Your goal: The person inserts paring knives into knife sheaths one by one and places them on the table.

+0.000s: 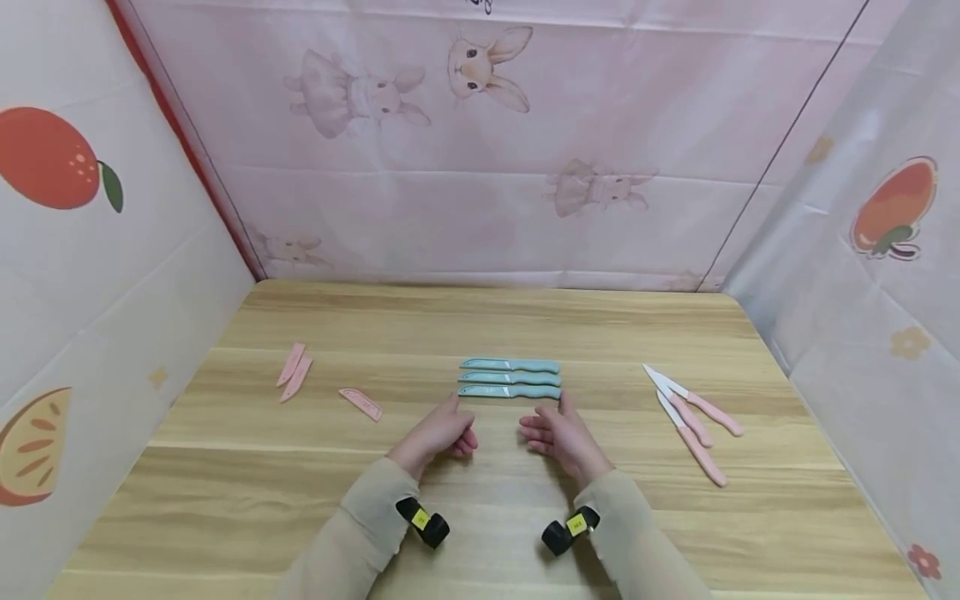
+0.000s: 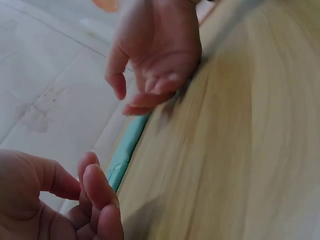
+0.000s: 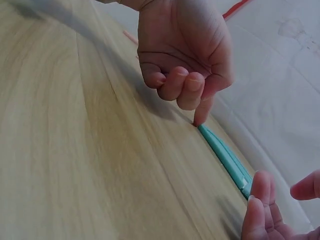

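Three teal knives in matching sheaths (image 1: 487, 391) lie parallel in a stack of rows at mid-table, handles to the right. At the sheath-tip end of the nearest one, my left hand (image 1: 442, 427) reaches with its index finger, the other fingers loosely bent. The right wrist view shows that left hand (image 3: 185, 50) with its fingertip at the tip of the teal sheath (image 3: 225, 157). By the handle end is my right hand (image 1: 566, 435), index finger at the nearest handle (image 1: 538, 392). Neither hand grips anything.
To the right lie three bare pink-handled knives (image 1: 702, 457) with white blades, partly overlapping. Three pink sheaths lie on the left, two together (image 1: 297, 379) and a single sheath (image 1: 362, 404) nearer the middle. Printed cloth walls (image 1: 480, 225) stand behind and beside the wooden table (image 1: 225, 500).
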`<state>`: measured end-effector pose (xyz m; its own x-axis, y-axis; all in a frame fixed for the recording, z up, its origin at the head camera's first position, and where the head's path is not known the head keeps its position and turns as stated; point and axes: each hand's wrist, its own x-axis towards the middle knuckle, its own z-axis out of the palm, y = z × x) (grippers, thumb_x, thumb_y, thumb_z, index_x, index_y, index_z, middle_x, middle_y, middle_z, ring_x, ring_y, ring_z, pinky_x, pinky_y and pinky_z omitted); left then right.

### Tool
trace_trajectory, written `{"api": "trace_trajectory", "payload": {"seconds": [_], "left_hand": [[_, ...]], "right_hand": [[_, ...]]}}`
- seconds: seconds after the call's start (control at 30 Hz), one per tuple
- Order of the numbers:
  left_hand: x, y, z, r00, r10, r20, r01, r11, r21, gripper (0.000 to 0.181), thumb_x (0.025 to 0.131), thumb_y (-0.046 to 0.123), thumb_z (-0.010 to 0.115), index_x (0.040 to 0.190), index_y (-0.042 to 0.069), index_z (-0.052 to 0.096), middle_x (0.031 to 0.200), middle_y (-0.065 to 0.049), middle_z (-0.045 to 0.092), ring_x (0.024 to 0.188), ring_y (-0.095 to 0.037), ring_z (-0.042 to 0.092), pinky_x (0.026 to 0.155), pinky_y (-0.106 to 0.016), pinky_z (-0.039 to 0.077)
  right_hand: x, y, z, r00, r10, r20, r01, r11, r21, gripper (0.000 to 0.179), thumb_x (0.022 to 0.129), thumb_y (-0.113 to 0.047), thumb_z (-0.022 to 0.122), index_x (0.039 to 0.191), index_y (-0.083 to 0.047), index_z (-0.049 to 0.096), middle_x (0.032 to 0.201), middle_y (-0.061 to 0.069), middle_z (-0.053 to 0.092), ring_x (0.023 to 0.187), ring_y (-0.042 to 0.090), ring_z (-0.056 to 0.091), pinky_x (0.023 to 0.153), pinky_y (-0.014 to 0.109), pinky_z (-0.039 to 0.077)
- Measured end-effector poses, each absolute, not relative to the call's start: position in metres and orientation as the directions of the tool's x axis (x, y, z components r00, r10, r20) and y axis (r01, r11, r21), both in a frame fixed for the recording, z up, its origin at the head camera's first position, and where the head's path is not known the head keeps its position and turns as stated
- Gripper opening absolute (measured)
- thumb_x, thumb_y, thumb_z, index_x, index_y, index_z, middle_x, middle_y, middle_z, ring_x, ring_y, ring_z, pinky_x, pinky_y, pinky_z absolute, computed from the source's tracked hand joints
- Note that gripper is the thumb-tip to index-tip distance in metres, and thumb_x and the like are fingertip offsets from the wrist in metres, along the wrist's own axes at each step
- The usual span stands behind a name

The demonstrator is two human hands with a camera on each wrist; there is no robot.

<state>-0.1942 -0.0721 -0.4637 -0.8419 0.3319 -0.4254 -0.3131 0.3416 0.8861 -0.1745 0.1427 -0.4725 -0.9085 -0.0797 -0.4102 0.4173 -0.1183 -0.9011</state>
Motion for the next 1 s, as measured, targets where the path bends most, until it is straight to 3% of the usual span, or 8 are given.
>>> {"api": "trace_trajectory", "payload": {"seconds": [0.3, 0.47, 0.57, 0.67, 0.77, 0.9, 1.0], "left_hand": [[-0.200, -0.082, -0.457, -0.846, 0.342, -0.409, -0.257, 0.411, 0.875, 0.066, 0.093, 0.010, 0.040, 0.144, -0.010, 0.002, 0.066, -0.006, 0.059, 0.054, -0.014, 0.055, 0.052, -0.025, 0.049], [-0.210, -0.119, -0.439, -0.933, 0.232, -0.274, -0.070, 0.631, 0.773, 0.051, 0.096, 0.017, 0.041, 0.142, -0.003, 0.029, 0.074, -0.009, 0.061, 0.064, -0.021, 0.057, 0.058, -0.032, 0.049], [-0.219, -0.150, -0.429, -0.975, 0.119, -0.186, -0.007, 0.825, 0.565, 0.035, 0.096, 0.022, 0.039, 0.121, 0.002, 0.053, 0.079, -0.008, 0.061, 0.068, -0.022, 0.056, 0.057, -0.036, 0.047], [-0.226, -0.175, -0.423, -0.977, 0.055, -0.207, -0.033, 0.917, 0.397, 0.034, 0.097, 0.026, 0.038, 0.093, 0.003, 0.063, 0.079, -0.009, 0.061, 0.068, -0.023, 0.055, 0.058, -0.039, 0.046], [-0.231, -0.189, -0.425, -0.960, 0.025, -0.278, -0.070, 0.943, 0.327, 0.041, 0.095, 0.033, 0.041, 0.085, 0.003, 0.067, 0.084, -0.016, 0.063, 0.067, -0.027, 0.055, 0.059, -0.042, 0.046], [-0.233, -0.195, -0.433, -0.943, -0.036, -0.332, -0.130, 0.955, 0.265, 0.047, 0.089, 0.042, 0.047, 0.096, 0.000, 0.068, 0.100, -0.023, 0.063, 0.076, -0.031, 0.057, 0.066, -0.050, 0.048], [-0.234, -0.195, -0.439, -0.933, -0.044, -0.356, -0.140, 0.958, 0.250, 0.036, 0.088, 0.032, 0.046, 0.081, 0.003, 0.066, 0.090, -0.019, 0.062, 0.071, -0.028, 0.056, 0.061, -0.044, 0.049]], "right_hand": [[-0.176, 0.147, -0.476, -0.901, -0.088, -0.425, 0.433, -0.146, -0.889, 0.077, 0.097, -0.013, 0.040, 0.145, -0.011, -0.020, 0.105, 0.019, 0.063, 0.084, 0.019, 0.065, 0.073, 0.030, 0.054], [-0.173, 0.149, -0.477, -0.907, -0.088, -0.413, 0.422, -0.155, -0.894, 0.077, 0.098, -0.012, 0.041, 0.146, -0.014, -0.020, 0.108, 0.022, 0.061, 0.086, 0.020, 0.064, 0.077, 0.032, 0.053], [-0.168, 0.152, -0.474, -0.918, -0.069, -0.391, 0.397, -0.127, -0.909, 0.079, 0.097, -0.011, 0.042, 0.145, -0.012, -0.021, 0.106, 0.024, 0.062, 0.085, 0.022, 0.065, 0.077, 0.033, 0.054], [-0.163, 0.160, -0.469, -0.927, -0.041, -0.374, 0.376, -0.077, -0.923, 0.079, 0.097, -0.011, 0.043, 0.145, -0.009, -0.020, 0.103, 0.024, 0.063, 0.082, 0.023, 0.065, 0.076, 0.033, 0.055], [-0.159, 0.172, -0.460, -0.936, -0.033, -0.350, 0.350, 0.004, -0.937, 0.072, 0.098, -0.014, 0.043, 0.147, -0.003, -0.008, 0.100, 0.023, 0.063, 0.079, 0.021, 0.066, 0.073, 0.031, 0.055], [-0.153, 0.190, -0.448, -0.950, -0.061, -0.307, 0.298, 0.115, -0.947, 0.057, 0.099, -0.018, 0.045, 0.144, 0.004, 0.019, 0.099, 0.024, 0.063, 0.080, 0.023, 0.066, 0.074, 0.034, 0.055], [-0.148, 0.205, -0.440, -0.961, -0.056, -0.272, 0.258, 0.186, -0.948, 0.051, 0.098, -0.020, 0.047, 0.140, 0.005, 0.030, 0.102, 0.026, 0.062, 0.082, 0.028, 0.065, 0.077, 0.039, 0.054]]}}
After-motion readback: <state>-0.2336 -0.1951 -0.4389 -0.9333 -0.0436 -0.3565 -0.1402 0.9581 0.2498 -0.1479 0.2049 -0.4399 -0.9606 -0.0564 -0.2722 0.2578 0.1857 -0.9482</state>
